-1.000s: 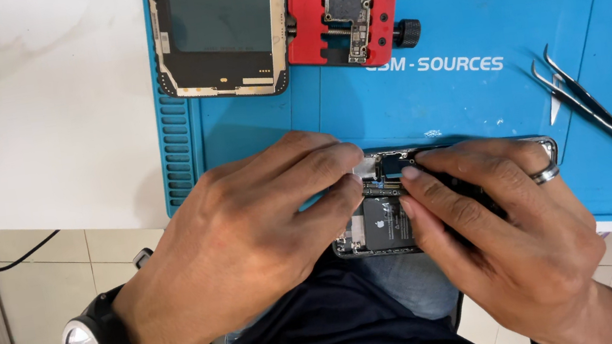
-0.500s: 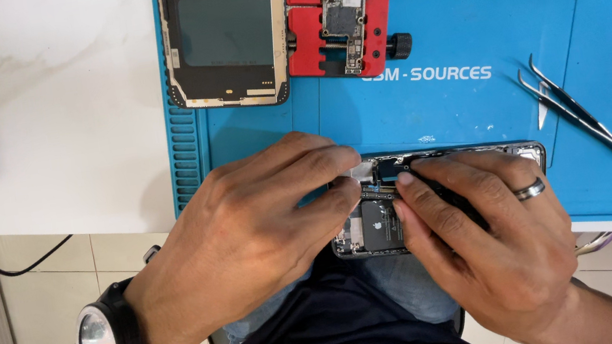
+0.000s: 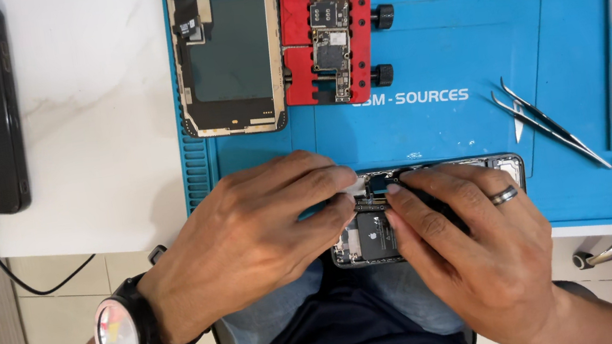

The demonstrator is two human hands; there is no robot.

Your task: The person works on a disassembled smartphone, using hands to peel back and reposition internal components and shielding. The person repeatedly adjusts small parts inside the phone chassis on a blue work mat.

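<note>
1. Down at the near edge of the blue rubber work mat (image 3: pixel 426 59) lies an opened black smartphone chassis (image 3: pixel 378 234), both hands meeting over it.
2. Left hand (image 3: pixel 252 243) pinches a small pale strip (image 3: pixel 354 187) against the chassis; right hand (image 3: pixel 477 252), wearing a ring, presses its fingertips together on the exposed parts.
3. Farther off, a red board-holding clamp (image 3: pixel 304 44) grips a green circuit board (image 3: pixel 327 41), beside a detached screen panel (image 3: pixel 229 47).
4. Fingers hide most of the chassis interior.
</note>
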